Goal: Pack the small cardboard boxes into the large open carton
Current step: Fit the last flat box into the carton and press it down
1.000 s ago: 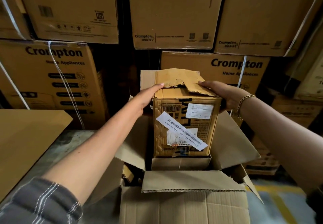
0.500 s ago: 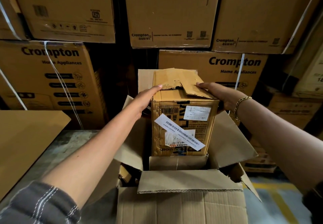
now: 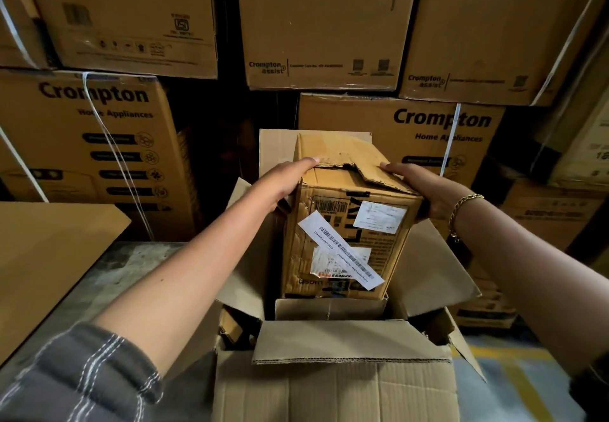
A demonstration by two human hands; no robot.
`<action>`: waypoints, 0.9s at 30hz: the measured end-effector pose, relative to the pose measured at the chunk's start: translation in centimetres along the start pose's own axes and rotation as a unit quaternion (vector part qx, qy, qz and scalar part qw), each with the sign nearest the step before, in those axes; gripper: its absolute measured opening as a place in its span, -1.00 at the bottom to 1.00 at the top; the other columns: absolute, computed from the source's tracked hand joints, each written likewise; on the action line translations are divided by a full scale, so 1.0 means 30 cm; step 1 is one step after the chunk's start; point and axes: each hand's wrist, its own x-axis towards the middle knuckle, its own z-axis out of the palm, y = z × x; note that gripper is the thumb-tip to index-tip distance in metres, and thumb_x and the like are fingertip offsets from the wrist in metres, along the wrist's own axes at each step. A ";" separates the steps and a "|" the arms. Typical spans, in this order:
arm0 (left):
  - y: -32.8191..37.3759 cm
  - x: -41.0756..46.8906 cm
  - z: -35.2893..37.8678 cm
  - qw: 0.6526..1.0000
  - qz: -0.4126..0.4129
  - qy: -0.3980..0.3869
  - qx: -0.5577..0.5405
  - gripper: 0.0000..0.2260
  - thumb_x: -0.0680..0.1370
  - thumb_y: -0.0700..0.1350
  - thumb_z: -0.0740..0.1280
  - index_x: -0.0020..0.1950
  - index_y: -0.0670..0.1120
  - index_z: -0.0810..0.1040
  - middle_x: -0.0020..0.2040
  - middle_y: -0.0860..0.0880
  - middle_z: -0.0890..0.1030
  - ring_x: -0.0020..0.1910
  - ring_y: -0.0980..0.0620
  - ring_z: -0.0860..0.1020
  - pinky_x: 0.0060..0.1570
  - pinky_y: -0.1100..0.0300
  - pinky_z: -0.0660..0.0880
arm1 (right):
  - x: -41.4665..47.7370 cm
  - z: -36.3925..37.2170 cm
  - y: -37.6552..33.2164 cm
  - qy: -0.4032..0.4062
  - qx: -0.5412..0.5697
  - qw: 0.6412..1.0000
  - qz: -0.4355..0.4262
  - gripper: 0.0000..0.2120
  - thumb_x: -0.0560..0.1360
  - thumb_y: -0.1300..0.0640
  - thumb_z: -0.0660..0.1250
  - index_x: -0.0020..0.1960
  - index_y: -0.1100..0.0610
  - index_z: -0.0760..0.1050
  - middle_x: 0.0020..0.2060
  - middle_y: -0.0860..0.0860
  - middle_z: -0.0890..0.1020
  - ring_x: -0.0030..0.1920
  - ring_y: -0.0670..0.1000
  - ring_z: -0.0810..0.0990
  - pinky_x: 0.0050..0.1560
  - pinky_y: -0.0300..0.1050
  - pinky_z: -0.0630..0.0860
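The small cardboard box (image 3: 346,240) stands upright with its labelled side facing the camera, its lower end dipping into the far half of the large open carton (image 3: 336,392), behind the carton's folded near flap (image 3: 349,342). The left hand (image 3: 283,184) lies flat against the box's upper left side, fingers straight along the top edge, not clenched. The right hand (image 3: 425,191), with 1 bracelet (image 3: 461,214) at the wrist, grasps the top right corner, fingers over the torn top flap.
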 end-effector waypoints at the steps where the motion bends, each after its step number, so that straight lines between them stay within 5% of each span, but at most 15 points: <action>1: 0.002 0.011 0.002 1.000 -0.001 -0.001 0.006 -0.47 0.59 0.32 0.16 0.36 -0.02 0.52 0.10 -0.03 0.57 0.11 -0.03 0.46 -0.11 0.18 0.25 | 0.002 -0.003 0.001 0.003 0.002 1.000 0.003 -0.48 0.51 -0.32 0.31 0.07 0.16 0.51 -0.27 0.06 0.70 -0.28 0.09 0.70 -0.22 -0.01 0.63; 6: 0.008 0.044 0.013 1.000 0.012 0.002 0.012 -0.58 0.61 0.27 0.16 0.22 0.01 0.57 -0.12 0.05 0.57 -0.03 0.02 0.44 0.04 0.14 0.19 | 0.026 -0.015 -0.008 0.018 0.007 1.000 0.016 -0.47 0.50 -0.32 0.32 0.12 0.15 0.52 -0.18 0.09 0.70 -0.14 0.13 0.70 -0.01 0.08 0.65; 11: -0.015 0.070 0.030 1.000 -0.012 -0.012 0.019 -0.44 0.56 0.35 0.17 0.37 0.01 0.52 0.29 -0.11 0.57 0.33 -0.13 0.42 0.25 -0.05 0.19 | 0.039 -0.024 -0.005 0.026 -0.010 0.999 0.021 -0.46 0.52 -0.31 0.31 0.15 0.16 0.51 -0.18 0.11 0.71 -0.16 0.15 0.71 -0.07 0.09 0.67; 13: -0.011 0.076 0.031 0.999 -0.015 -0.018 0.023 -0.45 0.55 0.36 0.17 0.34 0.02 0.54 0.25 -0.12 0.60 0.30 -0.15 0.45 0.20 -0.05 0.19 | 0.044 -0.035 0.006 0.022 0.002 0.999 0.024 -0.47 0.52 -0.29 0.31 0.17 0.17 0.50 -0.20 0.12 0.72 -0.20 0.14 0.72 -0.12 0.08 0.67; 16: 0.024 0.085 0.030 0.999 -0.008 -0.024 0.034 -0.54 0.60 0.29 0.15 0.24 -0.02 0.57 0.00 -0.07 0.64 -0.03 -0.01 0.51 0.04 0.09 0.21 | 0.047 -0.054 0.018 0.016 0.017 0.999 0.025 -0.49 0.53 -0.28 0.31 0.17 0.16 0.50 -0.22 0.10 0.72 -0.23 0.13 0.72 -0.17 0.03 0.66; 19: 0.052 0.091 0.029 0.997 -0.012 -0.043 0.064 -0.53 0.62 0.28 0.11 0.22 -0.04 0.55 -0.01 -0.11 0.67 -0.14 0.01 0.52 -0.24 0.18 0.24 | 0.058 -0.068 0.027 0.010 0.037 0.999 0.027 -0.51 0.53 -0.26 0.31 0.17 0.15 0.50 -0.21 0.09 0.72 -0.22 0.12 0.72 -0.16 0.02 0.65; 27: 0.064 0.081 -0.017 0.994 -0.043 -0.020 0.098 -0.42 0.51 0.40 0.14 0.13 -0.08 0.56 -0.07 -0.19 0.68 -0.11 -0.21 0.67 -0.06 -0.02 0.61 | 0.099 -0.021 0.045 -0.004 0.066 0.997 0.028 -0.58 0.59 -0.22 0.24 0.12 0.14 0.49 -0.23 0.07 0.69 -0.24 0.09 0.70 -0.22 -0.02 0.63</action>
